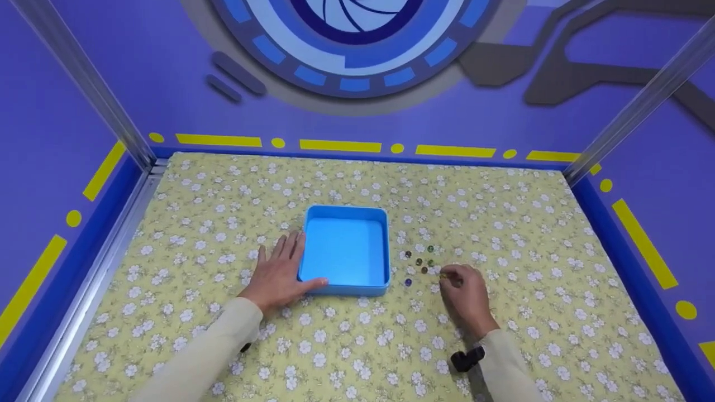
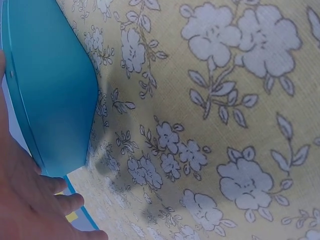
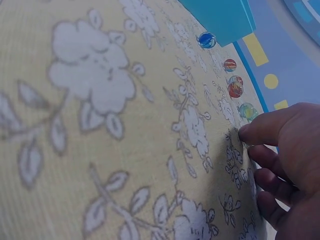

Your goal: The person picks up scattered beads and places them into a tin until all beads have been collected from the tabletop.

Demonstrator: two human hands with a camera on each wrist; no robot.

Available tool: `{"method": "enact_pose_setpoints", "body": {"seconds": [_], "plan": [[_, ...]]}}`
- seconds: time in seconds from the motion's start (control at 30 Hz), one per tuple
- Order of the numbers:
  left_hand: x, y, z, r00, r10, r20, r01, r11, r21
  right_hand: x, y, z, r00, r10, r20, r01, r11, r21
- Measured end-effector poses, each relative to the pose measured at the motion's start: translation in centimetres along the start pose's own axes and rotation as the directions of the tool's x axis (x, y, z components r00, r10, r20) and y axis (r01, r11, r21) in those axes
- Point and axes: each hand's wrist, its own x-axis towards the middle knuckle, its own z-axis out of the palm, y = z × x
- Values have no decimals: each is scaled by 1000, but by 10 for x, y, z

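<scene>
Head view: six loose marbles (image 1: 424,270) lie on the table (image 1: 346,346), at 3 o'clock from the blue box (image 1: 343,290).
Work seems at its beginning: no marble shows inside. The box faces upward, almost square; round marbles have no long axis. Left hand (image 1: 279,276), straight-fingered, touches its 8 o'clock side; right hand (image 1: 468,291), grip nearly closed, seems pinching one yellowish marble (image 1: 443,275).

Marbles (image 1: 419,262) on the cloth (image 1: 335,346), right of the tray (image 1: 343,251)
</scene>
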Motion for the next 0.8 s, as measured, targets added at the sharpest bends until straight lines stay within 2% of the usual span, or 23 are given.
{"method": "enact_pose_setpoints", "body": {"seconds": [0.5,0.8], "plan": [[2,4,-5,999,38,-36,-35,997,68,-2,-5,-1,1000,8,-24,-8,1000,-24],[3,6,-7,1000,20,-7,-19,998,64,-2,-10,-2,999,-4,-38,3,999,-34]]}}
